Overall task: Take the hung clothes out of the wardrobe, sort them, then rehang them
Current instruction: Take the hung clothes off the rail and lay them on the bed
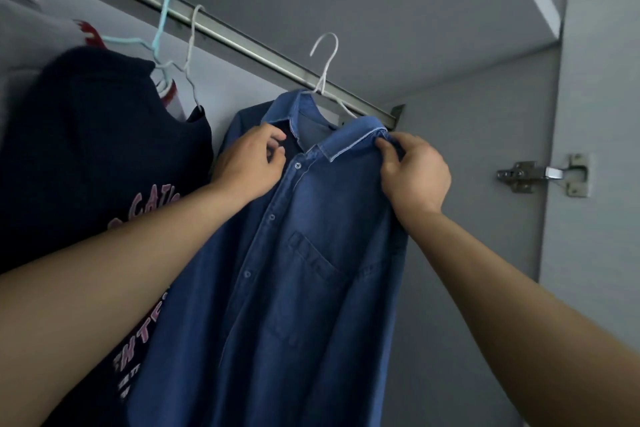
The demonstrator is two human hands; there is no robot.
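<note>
Now squaring the blue denim button-up shirt [311, 236] on its white wire hanger [325, 62], at the rail's [242, 45] four-o'clock end: both hands' fingers pinching the collar, left hand [249, 163], right hand [414, 173]; best eased evenly outward.

Hangers: four [325, 59]. Garments: three or four [304, 253]. Hands: two [249, 163]. Hinge: one [543, 174].

Blue denim shirt [311, 253], matt and faintly faded, at centre; brushed metal rail [242, 42] above; shiny steel hinge [540, 175] at right.
</note>
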